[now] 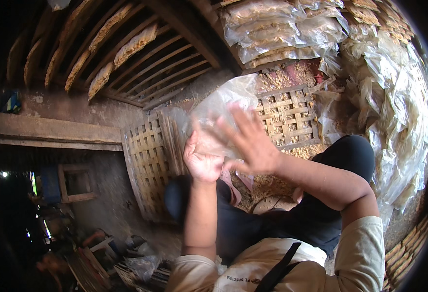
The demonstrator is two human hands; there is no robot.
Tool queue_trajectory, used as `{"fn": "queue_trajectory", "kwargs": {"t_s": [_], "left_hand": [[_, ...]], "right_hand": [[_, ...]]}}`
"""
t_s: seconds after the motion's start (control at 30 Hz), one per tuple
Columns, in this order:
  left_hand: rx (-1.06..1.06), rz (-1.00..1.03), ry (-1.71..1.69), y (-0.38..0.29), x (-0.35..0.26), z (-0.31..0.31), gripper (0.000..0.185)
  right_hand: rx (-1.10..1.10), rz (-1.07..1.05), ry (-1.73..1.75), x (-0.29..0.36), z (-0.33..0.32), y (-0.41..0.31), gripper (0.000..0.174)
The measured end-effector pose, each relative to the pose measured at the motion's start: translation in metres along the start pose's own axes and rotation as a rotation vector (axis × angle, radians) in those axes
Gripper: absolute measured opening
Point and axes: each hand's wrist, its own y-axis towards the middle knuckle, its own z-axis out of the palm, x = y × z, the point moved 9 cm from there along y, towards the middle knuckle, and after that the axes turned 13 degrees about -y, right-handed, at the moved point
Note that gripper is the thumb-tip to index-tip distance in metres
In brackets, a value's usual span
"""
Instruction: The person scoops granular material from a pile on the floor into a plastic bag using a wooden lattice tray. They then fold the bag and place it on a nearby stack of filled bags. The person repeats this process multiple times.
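Observation:
A clear plastic bag or sheet [237,89] is spread in front of me, above a woven bamboo tray [287,113] strewn with yellowish crumbs. My left hand [203,160] holds its near left part, palm turned up and thumb raised; the plastic covers the fingers. Over the right side of the plastic is my right hand [252,142], blurred, with its fingers spread apart. Whether it touches the plastic is unclear. Left of my hands, more woven bamboo trays [148,146] lean upright in a stack.
Wooden racks [162,69] at upper left carry rough yellowish slabs [135,45]. Plastic-wrapped slabs [268,29] are stacked at the top. Many crumpled plastic bags [389,109] pile up on the right. A wooden beam [56,129] juts in at left. Crumbs [305,150] litter the floor by my knees.

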Motion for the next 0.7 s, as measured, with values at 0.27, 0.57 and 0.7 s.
{"fn": "queue_trajectory", "kwargs": {"t_s": [0.27, 0.57, 0.7], "left_hand": [[0.137, 0.201, -0.095, -0.008, -0.05, 0.008, 0.054], [-0.332, 0.912, 1.015, -0.091, -0.182, 0.028, 0.066], [-0.517, 1.253, 2.024, -0.142, -0.216, 0.056, 0.059]], "right_hand": [[0.02, 0.224, -0.001, -0.056, 0.042, 0.014, 0.055], [-0.218, 0.025, 0.38, 0.015, -0.116, 0.124, 0.026], [-0.444, -0.185, 0.444, 0.099, -0.203, 0.152, 0.029]]}}
